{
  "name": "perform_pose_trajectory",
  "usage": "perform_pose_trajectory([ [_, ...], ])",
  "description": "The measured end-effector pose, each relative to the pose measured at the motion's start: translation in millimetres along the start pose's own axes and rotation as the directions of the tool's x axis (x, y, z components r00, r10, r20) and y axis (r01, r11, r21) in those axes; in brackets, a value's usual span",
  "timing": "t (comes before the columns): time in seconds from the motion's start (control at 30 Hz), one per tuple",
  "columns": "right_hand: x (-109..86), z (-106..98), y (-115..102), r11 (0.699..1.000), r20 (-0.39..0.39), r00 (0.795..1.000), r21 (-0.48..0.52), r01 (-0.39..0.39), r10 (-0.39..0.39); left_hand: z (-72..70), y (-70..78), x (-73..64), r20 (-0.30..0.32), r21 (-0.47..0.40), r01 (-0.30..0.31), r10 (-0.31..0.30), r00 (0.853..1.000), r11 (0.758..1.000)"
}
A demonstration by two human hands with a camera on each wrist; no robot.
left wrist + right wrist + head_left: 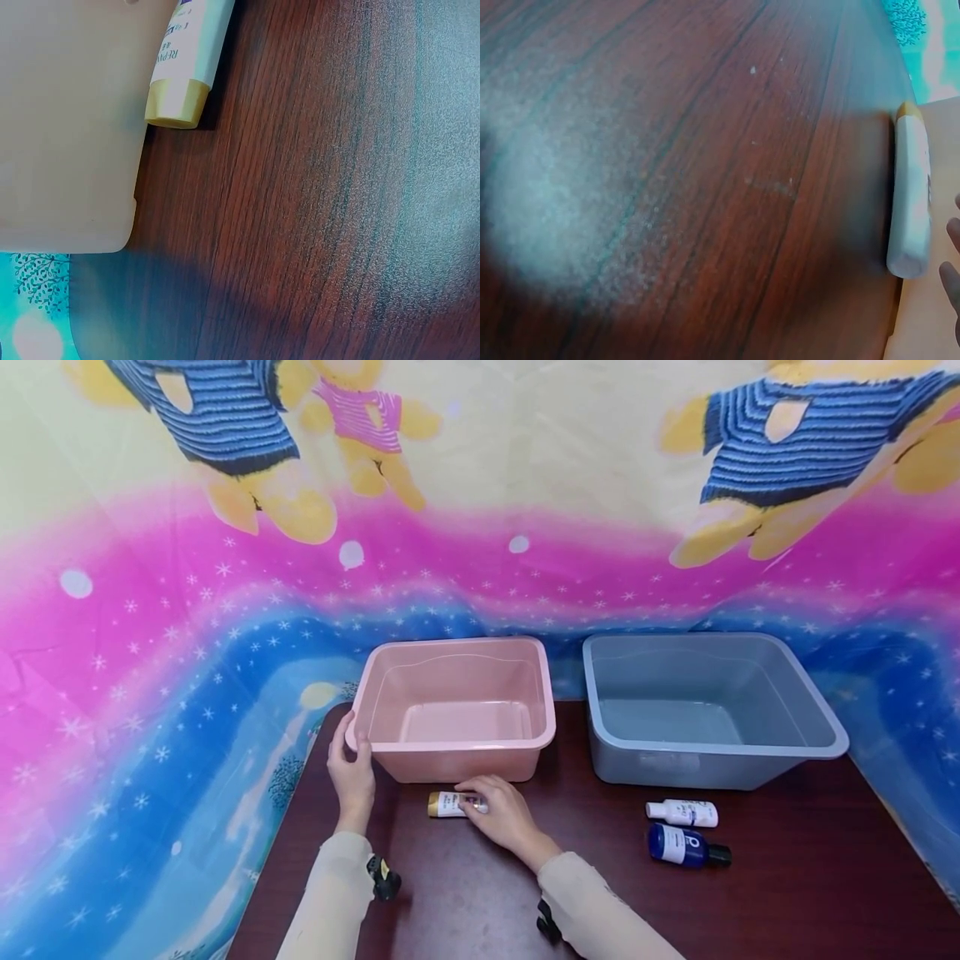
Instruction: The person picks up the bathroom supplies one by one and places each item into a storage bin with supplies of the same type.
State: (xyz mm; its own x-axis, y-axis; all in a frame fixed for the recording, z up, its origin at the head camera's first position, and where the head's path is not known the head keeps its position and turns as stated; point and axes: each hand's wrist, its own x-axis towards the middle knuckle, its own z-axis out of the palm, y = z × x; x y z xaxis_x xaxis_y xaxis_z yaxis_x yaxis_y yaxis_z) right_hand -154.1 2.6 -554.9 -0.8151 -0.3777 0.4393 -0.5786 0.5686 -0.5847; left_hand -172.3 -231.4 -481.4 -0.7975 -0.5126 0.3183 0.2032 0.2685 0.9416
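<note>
While the left hand [352, 781] holds the near left corner of the pink basin [450, 765], its fingers along the outer side and its thumb at the front, the right hand [504, 817] hangs over a white tube [448, 804] with a golden cap. Those right fingers look parted and relaxed, closed round nothing that I can make out; seen from the right wrist, their tips show just beside the tube, and I cannot tell whether any of them touches it. The tube lies flat on the dark table [600, 885], partly hidden by the right fingers, its cap pointing towards the left ones. Off to the right of the right fingers, well apart, a white bottle [690, 812] and a blue bottle [678, 845] lie side by side, and beyond those stands a grey-blue basin [615, 763]
</note>
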Motion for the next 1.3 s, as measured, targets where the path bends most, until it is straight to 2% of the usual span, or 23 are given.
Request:
perform_pose_trajectory([
  [0.27, 2.6, 7, 3, 0.998, 0.057, 0.996, 0.001, -0.062, 0.061, 0.1, -0.3, 0.4, 0.001, -0.010, -0.010, 0.010, 1.000, 1.000],
  [0.57, 4.9, 11, 5, 0.997, 0.073, 0.994, -0.031, -0.077, 0.079, 0.1, 1.8, 0.1, -0.001, 0.003, -0.006, 0.006, 1.000, 1.000],
  [1.0, 2.9, 18, 6, 0.993, 0.111, 0.987, -0.029, -0.115, 0.117, -0.8, 0.5, -0.3, 0.000, -0.003, -0.006, 0.006, 1.000, 1.000],
  [1.3, -0.5, 23, 11, 0.996, 0.112, 0.990, -0.038, -0.081, 0.085, 0.7, -3.0, 0.2, 0.005, -0.019, 0.000, 0.000, 1.000, 1.000],
])
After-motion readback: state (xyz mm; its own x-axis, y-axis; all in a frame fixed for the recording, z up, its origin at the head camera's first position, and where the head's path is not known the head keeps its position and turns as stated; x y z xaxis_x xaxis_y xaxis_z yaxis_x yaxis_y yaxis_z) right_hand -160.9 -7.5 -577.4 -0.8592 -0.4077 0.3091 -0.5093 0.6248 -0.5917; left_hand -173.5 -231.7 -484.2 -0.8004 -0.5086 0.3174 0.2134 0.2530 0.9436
